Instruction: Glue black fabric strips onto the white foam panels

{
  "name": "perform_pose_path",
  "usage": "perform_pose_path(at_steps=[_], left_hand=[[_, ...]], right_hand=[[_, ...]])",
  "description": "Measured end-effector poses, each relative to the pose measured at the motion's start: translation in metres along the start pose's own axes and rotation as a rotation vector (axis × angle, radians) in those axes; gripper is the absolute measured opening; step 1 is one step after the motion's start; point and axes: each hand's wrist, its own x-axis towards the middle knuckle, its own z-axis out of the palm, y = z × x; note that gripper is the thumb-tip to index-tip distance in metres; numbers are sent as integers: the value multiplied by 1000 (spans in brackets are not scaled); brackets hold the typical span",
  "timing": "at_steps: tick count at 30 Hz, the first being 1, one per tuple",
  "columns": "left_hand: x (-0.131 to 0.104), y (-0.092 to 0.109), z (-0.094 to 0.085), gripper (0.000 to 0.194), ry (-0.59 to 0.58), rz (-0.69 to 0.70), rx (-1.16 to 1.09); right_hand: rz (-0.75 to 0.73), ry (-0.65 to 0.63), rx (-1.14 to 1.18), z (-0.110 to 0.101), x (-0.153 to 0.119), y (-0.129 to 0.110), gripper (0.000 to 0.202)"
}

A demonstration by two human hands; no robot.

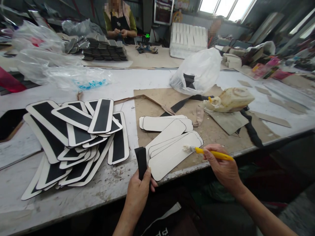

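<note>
My right hand (222,167) grips the yellow handle of a brush (214,154), its whitish bristles touching the top white panel (172,155) of a small fanned stack. My left hand (140,190) is closed on folded black strips (141,160) at the table's front edge, its fingers also by the near end of that panel. More white panels (164,124) with rounded corners lie just behind. To the left spreads a loose heap of white panels with black strips along their middles (73,141).
A stained plastic container (233,99) lies on its side on brown board (152,101), near black fabric strips (252,129). Behind stands a white plastic bag (197,72). Across the table, a person (120,23) works beside stacked dark pieces (103,49). Clear plastic bags (49,62) lie far left.
</note>
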Motion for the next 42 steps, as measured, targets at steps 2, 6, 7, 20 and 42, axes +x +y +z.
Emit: perform_pose_path(at_steps=[2, 6, 7, 20, 42], left_hand=[[1, -2, 0, 35, 3, 5, -5], [1, -3, 1, 37, 16, -9, -17], [1, -3, 1, 36, 18, -11, -21], [-1, -1, 5, 35, 59, 24, 18], [-56, 30, 27, 33, -204, 7, -410]], right_hand=[[76, 52, -9, -10, 6, 12, 13], [207, 136, 49, -20, 10, 24, 20], [208, 153, 51, -22, 10, 25, 20], [-47, -50, 100, -1, -20, -23, 10], [587, -836, 1001, 54, -21, -92, 26]])
